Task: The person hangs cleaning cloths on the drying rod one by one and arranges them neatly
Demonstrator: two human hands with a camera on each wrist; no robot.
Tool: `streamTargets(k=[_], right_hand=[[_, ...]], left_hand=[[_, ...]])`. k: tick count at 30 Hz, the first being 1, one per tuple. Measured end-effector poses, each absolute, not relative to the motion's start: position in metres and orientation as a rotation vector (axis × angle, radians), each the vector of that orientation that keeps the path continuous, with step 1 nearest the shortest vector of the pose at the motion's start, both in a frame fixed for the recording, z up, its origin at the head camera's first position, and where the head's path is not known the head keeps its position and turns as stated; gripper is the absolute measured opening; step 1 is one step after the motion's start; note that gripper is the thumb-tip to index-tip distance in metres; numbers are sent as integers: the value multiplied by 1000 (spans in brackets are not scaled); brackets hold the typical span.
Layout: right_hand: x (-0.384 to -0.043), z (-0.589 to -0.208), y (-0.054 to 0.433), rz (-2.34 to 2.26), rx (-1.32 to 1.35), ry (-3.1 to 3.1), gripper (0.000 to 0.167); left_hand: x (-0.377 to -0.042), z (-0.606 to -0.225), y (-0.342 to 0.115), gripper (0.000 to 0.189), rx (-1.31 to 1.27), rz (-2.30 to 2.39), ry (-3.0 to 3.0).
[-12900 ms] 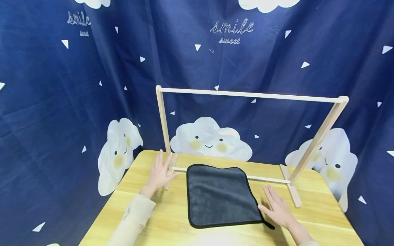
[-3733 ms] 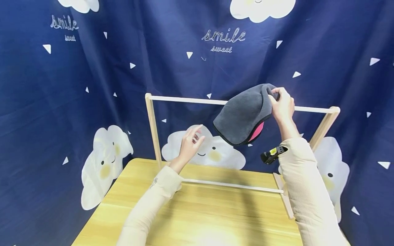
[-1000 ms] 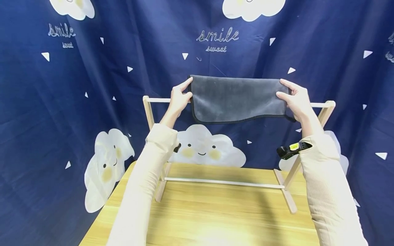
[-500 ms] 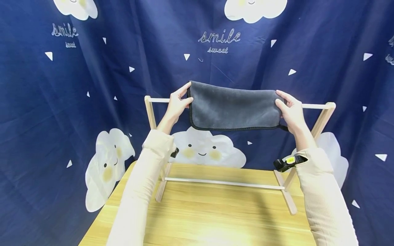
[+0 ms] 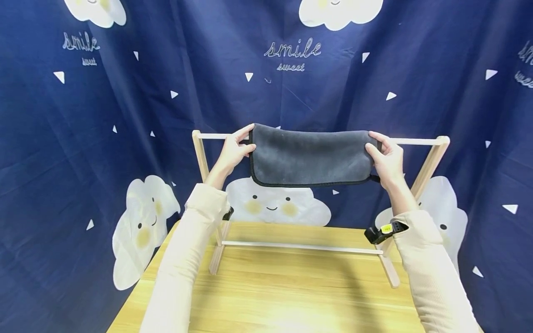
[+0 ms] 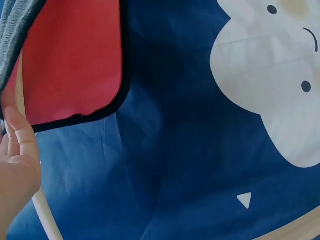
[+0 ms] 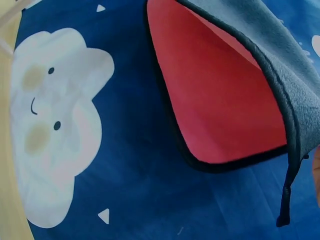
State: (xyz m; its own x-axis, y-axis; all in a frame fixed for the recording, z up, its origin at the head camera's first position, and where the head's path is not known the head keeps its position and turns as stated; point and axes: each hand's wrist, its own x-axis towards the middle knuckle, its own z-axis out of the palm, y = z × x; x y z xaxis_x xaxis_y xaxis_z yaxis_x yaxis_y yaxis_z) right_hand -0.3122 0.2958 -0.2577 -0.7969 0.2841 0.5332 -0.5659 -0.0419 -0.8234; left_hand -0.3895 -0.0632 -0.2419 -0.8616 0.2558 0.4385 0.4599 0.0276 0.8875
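A dark grey cloth (image 5: pixel 310 159) with black edging hangs folded over the top bar (image 5: pixel 416 141) of a wooden rack. Its red inner side (image 6: pixel 75 65) shows in the left wrist view, where the bar runs between the two layers. My left hand (image 5: pixel 234 149) pinches the cloth's upper left corner between thumb and fingers. At the upper right corner, my right hand (image 5: pixel 388 161) pinches it the same way. In the right wrist view a short black loop (image 7: pixel 285 202) dangles from the cloth's edge, with only a sliver of the right hand (image 7: pixel 316 175) showing.
The rack's side posts (image 5: pixel 429 169) slope down to wooden feet on a light wood table (image 5: pixel 266 286). A lower bar (image 5: pixel 300 245) joins them near the tabletop. Behind and to the left hangs a navy curtain (image 5: pixel 83 162) printed with clouds.
The cloth first lay flat on the table, then hung bunched from the right hand alone. Both hands now hold it folded, and in the last second they have lowered it onto the bar.
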Motion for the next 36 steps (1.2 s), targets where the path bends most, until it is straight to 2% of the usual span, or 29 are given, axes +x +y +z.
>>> streamTargets(k=[4,11,15,19,26,36], right_hand=[[-311,-263,291,1856,240,-1612,29],[-310,-274,289,1821,200,-1624,25],[-310,-278,289,1834,198,-1602,24],[-309,-282,287,1826,189,-1568,33],[-309,-289,287,1865,149,-1561,38],[-308,-279,294,1820,160,-1606,37]], left_hand=[[-387,-243,-63,61,-765,-1879,-2124],[-380,-250,-60,40,-648,-1745,-1983],[-378,-264,-57,44,-580,-1879,-1883],[-377,-279,-53,48,-557,-1979,-1827],[-370,-301,-47,54,-624,-2044,-1765],[-368,-291,-56,51,-710,-2064,-1809]])
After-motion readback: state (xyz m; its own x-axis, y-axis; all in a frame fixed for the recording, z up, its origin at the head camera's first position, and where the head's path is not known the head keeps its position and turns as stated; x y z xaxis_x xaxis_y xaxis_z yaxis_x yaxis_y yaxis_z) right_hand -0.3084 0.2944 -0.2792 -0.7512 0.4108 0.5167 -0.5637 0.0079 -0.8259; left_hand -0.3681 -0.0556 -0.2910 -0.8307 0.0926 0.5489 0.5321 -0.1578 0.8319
